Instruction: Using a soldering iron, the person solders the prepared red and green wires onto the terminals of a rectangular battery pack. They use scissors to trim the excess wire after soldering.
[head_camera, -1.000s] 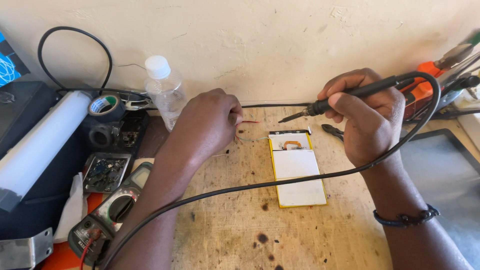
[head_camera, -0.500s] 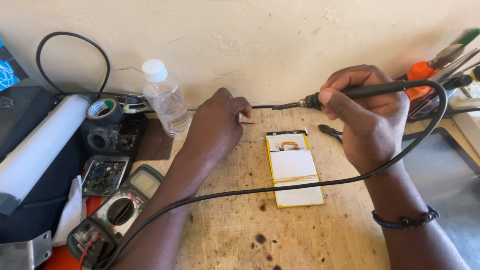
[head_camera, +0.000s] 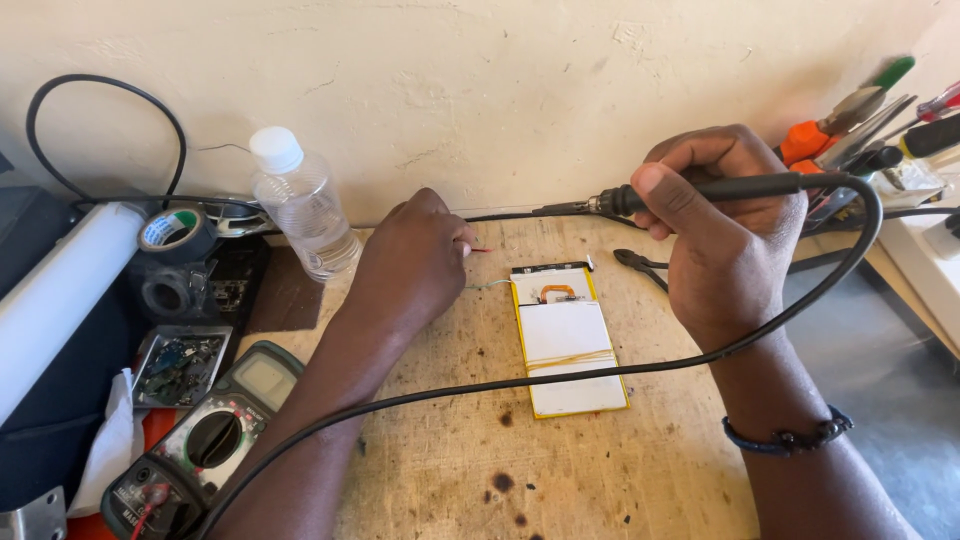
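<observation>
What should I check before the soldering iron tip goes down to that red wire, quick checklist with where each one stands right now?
1. Iron held firmly: ok. The right hand wraps the soldering iron handle.
2. Wire held: ok. The left hand pinches the red wire at its fingertips.
3. Tip clear of the flat battery pack: ok. It hangs above the bench, left of the pack.
4. Fingers clear of the tip: not ok. The tip points at the left hand, close by.
5. Cord out of the way: not ok. It lies across the pack.
6. Tip hot and tinned: cannot tell.
</observation>
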